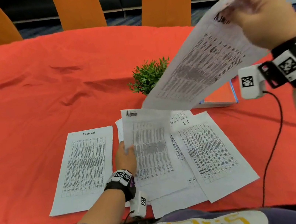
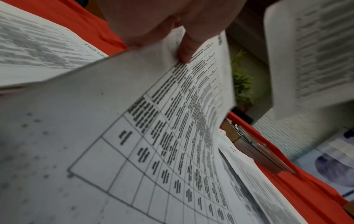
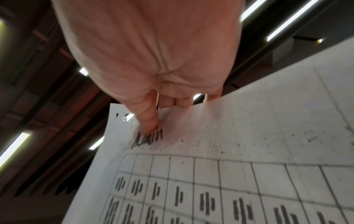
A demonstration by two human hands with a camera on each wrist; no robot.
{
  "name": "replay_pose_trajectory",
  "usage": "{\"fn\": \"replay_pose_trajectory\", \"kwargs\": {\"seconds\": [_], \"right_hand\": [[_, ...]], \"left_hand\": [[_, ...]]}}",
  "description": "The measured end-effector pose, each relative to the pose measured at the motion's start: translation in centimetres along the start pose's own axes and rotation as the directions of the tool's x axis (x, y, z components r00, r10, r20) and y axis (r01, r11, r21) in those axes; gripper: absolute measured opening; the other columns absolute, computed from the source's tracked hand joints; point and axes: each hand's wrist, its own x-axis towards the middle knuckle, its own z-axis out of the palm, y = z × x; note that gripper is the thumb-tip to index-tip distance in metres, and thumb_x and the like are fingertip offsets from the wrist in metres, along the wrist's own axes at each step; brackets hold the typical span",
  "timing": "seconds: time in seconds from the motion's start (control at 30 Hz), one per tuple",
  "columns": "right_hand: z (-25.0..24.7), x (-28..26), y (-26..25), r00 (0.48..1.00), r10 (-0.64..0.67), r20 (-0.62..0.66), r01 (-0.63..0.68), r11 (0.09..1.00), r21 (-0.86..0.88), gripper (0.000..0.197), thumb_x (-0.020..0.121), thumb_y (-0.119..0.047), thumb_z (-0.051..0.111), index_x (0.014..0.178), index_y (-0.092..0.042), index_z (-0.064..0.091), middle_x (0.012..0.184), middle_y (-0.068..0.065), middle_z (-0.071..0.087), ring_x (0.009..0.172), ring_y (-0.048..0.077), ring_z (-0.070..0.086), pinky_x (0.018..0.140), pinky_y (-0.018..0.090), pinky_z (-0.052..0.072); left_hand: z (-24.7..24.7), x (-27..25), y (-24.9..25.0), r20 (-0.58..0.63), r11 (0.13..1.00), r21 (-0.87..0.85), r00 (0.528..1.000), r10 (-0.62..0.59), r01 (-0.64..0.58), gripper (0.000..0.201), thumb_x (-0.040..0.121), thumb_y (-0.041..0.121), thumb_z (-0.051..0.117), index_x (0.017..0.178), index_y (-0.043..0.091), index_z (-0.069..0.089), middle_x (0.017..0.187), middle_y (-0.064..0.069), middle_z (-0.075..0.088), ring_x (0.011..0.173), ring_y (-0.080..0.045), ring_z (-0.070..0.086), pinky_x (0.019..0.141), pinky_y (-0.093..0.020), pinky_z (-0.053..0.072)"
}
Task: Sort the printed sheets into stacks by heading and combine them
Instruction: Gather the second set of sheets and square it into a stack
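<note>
My right hand [image 1: 255, 11] is raised at the upper right and pinches the top edge of an Admin sheet [image 1: 199, 65], thumb [image 3: 147, 119] by the heading; the sheet [image 3: 229, 166] hangs in the air over the table. My left hand [image 1: 125, 158] pinches the left edge of a second Admin sheet [image 1: 148, 146] and lifts it off a loose pile of sheets [image 1: 177, 202]; its thumb [image 2: 186, 50] lies on the printed face [image 2: 153, 136]. A Task List sheet [image 1: 86, 168] lies flat to the left. An IT sheet [image 1: 210, 154] lies on the pile's right side.
A red cloth [image 1: 41, 80] covers the table. A small green plant [image 1: 147, 77] stands behind the sheets, and an orange folder [image 1: 220, 96] lies to its right. Three orange chairs [image 1: 164, 0] stand along the far side. A cable [image 1: 272, 146] trails from my right wrist.
</note>
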Motion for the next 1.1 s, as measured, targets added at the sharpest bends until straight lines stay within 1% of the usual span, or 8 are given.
{"fn": "replay_pose_trajectory", "kwargs": {"seconds": [0.17,0.37,0.53,0.63,0.7,0.8,0.9,1.1], "right_hand": [[-1.5,-0.8,0.2,0.993,0.042,0.114,-0.038,0.999,-0.036,0.024,0.094,-0.022,0.055,0.082,-0.043,0.055,0.080,-0.035,0.062,0.077,-0.014,0.055,0.074,0.005,0.040],[6.3,-2.9,1.5,0.904,0.099,0.416,-0.105,0.994,-0.008,0.005,0.091,-0.009,0.060,0.091,-0.012,0.064,0.089,-0.003,0.069,0.078,-0.008,0.059,0.080,0.019,0.047],[13.6,-5.2,1.8,0.831,0.105,0.546,-0.057,0.993,-0.105,0.015,0.093,-0.015,0.056,0.101,-0.013,0.068,0.138,-0.003,0.054,0.125,0.015,0.049,0.106,0.030,0.036],[15.6,-5.4,1.6,0.833,0.081,0.547,-0.045,0.996,-0.079,0.014,0.093,-0.012,0.055,0.093,-0.009,0.068,0.138,0.001,0.054,0.126,0.013,0.049,0.103,0.024,0.033],[16.3,-5.4,1.5,0.838,0.105,0.535,-0.093,0.994,-0.050,0.011,0.093,-0.010,0.054,0.091,-0.011,0.065,0.107,-0.005,0.070,0.098,0.002,0.062,0.089,0.029,0.048],[16.9,-5.3,1.5,0.833,0.189,0.520,-0.195,0.980,-0.043,0.009,0.093,-0.010,0.052,0.094,-0.014,0.060,0.089,-0.014,0.065,0.081,-0.009,0.058,0.071,0.015,0.043],[17.2,-5.4,1.3,0.864,0.188,0.468,-0.200,0.979,-0.024,0.011,0.091,-0.006,0.051,0.095,-0.011,0.061,0.091,-0.007,0.069,0.089,0.009,0.066,0.078,0.027,0.053],[17.3,-6.6,3.2,0.934,0.249,0.256,-0.251,0.968,-0.027,0.029,0.081,-0.034,0.069,0.105,-0.030,0.054,0.103,-0.010,0.061,0.102,0.015,0.056,0.094,0.044,0.045]], "left_hand": [[-1.4,1.2,0.4,-0.059,0.998,0.060,0.998,-0.027,0.031,0.030,0.098,0.015,0.045,0.126,0.015,0.052,0.115,-0.008,0.064,0.100,-0.030,0.063,0.088,-0.043,0.054],[-0.9,-0.3,4.2,0.029,0.993,-0.065,0.995,0.096,-0.094,0.027,0.096,0.015,0.048,0.121,0.021,0.056,0.099,0.012,0.063,0.085,-0.001,0.058,0.063,-0.015,0.044],[0.7,-1.9,6.7,0.162,0.980,-0.140,0.973,0.163,-0.141,0.024,0.094,0.014,0.051,0.114,0.027,0.059,0.104,0.012,0.068,0.095,-0.003,0.064,0.076,-0.018,0.050],[1.7,-2.5,6.7,0.205,0.976,-0.161,0.963,0.175,-0.144,0.021,0.095,0.017,0.048,0.110,0.025,0.061,0.102,0.007,0.071,0.093,-0.008,0.067,0.076,-0.023,0.054],[2.0,-2.9,6.4,0.216,0.979,-0.162,0.963,0.161,-0.127,0.020,0.099,0.020,0.044,0.108,0.023,0.061,0.099,0.003,0.070,0.087,-0.012,0.067,0.068,-0.021,0.053],[2.4,-3.7,6.3,0.207,0.972,-0.215,0.968,0.141,-0.096,0.026,0.103,0.030,0.036,0.116,0.024,0.058,0.111,0.007,0.064,0.101,-0.012,0.059,0.088,-0.029,0.049],[2.5,-4.1,6.5,0.194,0.971,-0.213,0.969,0.151,-0.109,0.026,0.102,0.039,0.032,0.109,0.031,0.055,0.101,0.021,0.057,0.094,0.010,0.054,0.086,-0.010,0.041],[3.0,-3.3,6.5,0.190,0.981,-0.116,0.966,0.174,-0.154,0.023,0.100,0.019,0.044,0.121,0.019,0.052,0.105,0.003,0.064,0.091,-0.008,0.061,0.065,-0.012,0.047]]}}
